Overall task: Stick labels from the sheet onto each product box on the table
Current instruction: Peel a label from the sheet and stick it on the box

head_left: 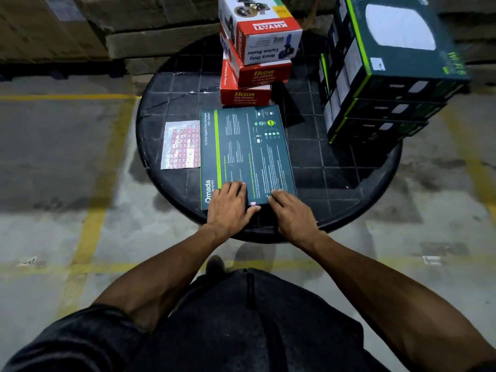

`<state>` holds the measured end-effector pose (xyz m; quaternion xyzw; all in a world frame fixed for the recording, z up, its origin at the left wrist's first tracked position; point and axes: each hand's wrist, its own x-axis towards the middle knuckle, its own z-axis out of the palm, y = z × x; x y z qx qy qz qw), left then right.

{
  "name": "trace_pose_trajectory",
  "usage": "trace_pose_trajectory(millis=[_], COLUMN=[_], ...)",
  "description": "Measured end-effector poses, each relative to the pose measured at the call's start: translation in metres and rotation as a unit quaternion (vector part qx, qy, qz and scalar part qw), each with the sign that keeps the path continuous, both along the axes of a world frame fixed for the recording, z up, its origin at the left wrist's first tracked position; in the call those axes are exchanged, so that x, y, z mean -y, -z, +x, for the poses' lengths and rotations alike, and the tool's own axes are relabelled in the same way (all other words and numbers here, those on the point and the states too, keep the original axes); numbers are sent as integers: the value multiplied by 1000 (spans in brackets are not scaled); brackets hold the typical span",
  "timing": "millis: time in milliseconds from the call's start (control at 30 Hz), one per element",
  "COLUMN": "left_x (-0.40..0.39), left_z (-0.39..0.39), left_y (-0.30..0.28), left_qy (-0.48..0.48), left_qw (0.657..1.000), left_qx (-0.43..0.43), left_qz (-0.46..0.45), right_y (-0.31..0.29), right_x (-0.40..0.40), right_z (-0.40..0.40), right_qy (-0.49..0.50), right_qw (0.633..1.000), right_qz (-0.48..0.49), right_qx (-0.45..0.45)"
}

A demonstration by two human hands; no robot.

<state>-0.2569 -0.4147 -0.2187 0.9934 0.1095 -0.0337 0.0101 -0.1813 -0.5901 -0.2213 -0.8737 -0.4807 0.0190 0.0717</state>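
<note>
Hands, left (230, 205) and right (292, 213), fingers flat and gripping nothing, press a small pink label (253, 203) onto the flat teal cardboard box (247, 154); next, probably another sticker from the pink label sheet (181, 145) beside it.

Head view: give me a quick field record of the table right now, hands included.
surface: round black table
flat box: Omada switch box, lying flat at the near edge
left hand: fingers flat on the box
right hand: fingers flat on the box
label: small pink one between the hands
label sheet: left of the box
far stack: Ikon and Khyati boxes
right stack: dark Wi-Fi boxes
</note>
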Motion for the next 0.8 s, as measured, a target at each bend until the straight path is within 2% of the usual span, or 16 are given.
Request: trace_pose_trajectory(millis=[367, 800], left_x=[-4, -6], left_z=[0, 2], left_y=[15, 9], left_qy=[23, 39], left_qw=[997, 993], left_qx=[29, -30], left_qz=[64, 104], right_y=[6, 8], right_x=[-2, -2], right_z=[4, 4], right_qy=[-9, 1], right_qw=[999, 1000], right_qz=[-31, -30], right_qx=[16, 3])
